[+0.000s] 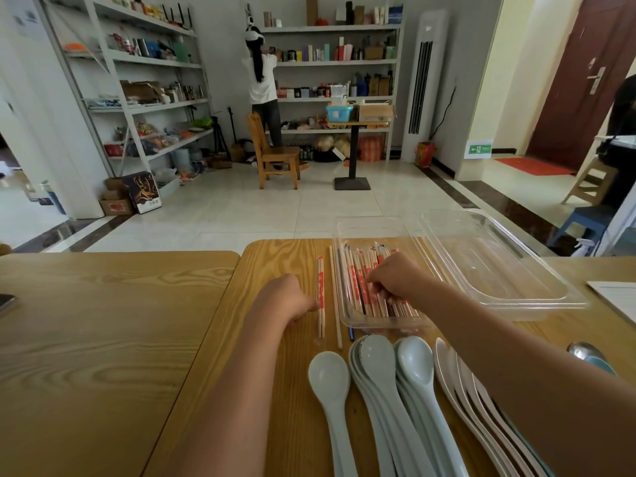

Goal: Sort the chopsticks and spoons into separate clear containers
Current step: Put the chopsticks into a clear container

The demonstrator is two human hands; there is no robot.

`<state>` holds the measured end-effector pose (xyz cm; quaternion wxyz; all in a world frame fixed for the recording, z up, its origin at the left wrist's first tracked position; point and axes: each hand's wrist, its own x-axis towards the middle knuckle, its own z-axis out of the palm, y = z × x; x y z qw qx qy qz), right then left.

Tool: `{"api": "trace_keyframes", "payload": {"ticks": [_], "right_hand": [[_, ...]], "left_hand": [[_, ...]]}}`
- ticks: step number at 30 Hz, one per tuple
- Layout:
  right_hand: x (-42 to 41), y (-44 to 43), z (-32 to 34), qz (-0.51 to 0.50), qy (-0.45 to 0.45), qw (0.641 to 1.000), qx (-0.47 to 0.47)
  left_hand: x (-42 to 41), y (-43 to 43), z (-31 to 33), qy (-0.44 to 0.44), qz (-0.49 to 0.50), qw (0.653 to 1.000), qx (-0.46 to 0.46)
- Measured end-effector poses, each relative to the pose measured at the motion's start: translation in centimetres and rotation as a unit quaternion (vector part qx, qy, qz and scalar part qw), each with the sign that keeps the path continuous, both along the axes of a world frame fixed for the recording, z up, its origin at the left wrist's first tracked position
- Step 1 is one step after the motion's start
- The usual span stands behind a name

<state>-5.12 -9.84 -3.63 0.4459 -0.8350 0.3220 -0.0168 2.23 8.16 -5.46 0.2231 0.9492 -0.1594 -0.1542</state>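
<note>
Wood-grain surface (282,390) fills the foreground, with a tiled floor and stocked shelves behind it, and the landmark on it is a clear container (378,326) packed with wrapped chopsticks (354,270). Over this container the right grip (395,282), a bare hand, is curled down into the load, its fingers closed round a few of the chopsticks near their middle. Left of the container lies a bare chopstick (336,304), and just left of that a wrapped pair (320,287), both pointing away from the person. The left grip (289,299) sits on the surface left of the pair, fingers curled, pinching the pair at about mid-length. Touching the container's right side is a second clear container (499,270). On the near side of the landmark, pale spoons (378,366) lie in overlapping rows, bowls toward it, with one single spoon (328,376) at their left. A metal spoon (585,351) peeks out well to the right.
</note>
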Motion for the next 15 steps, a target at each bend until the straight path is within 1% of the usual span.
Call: {"api": "trace_keyframes", "payload": {"ticks": [4,8,10,12,15], "right_hand": [[-0.1,-0.2,0.3,-0.021,-0.04,0.999,0.014],[-0.1,-0.1,0.6,-0.02,-0.04,0.999,0.009],[-0.1,0.1,0.8,-0.01,-0.034,0.999,-0.002],[-0.2,0.2,0.7,-0.013,-0.047,0.999,0.009],[-0.4,0.4,0.6,-0.018,-0.077,0.996,0.027]], "left_hand": [[-0.4,-0.4,-0.4,-0.026,-0.007,0.999,0.018],[-0.8,-0.9,-0.4,-0.053,-0.017,0.998,0.036],[-0.7,-0.7,-0.3,-0.049,-0.018,0.998,0.034],[-0.5,-0.3,-0.2,-0.021,-0.012,1.0,0.01],[0.2,0.6,0.1,0.015,0.024,0.997,-0.069]]}}
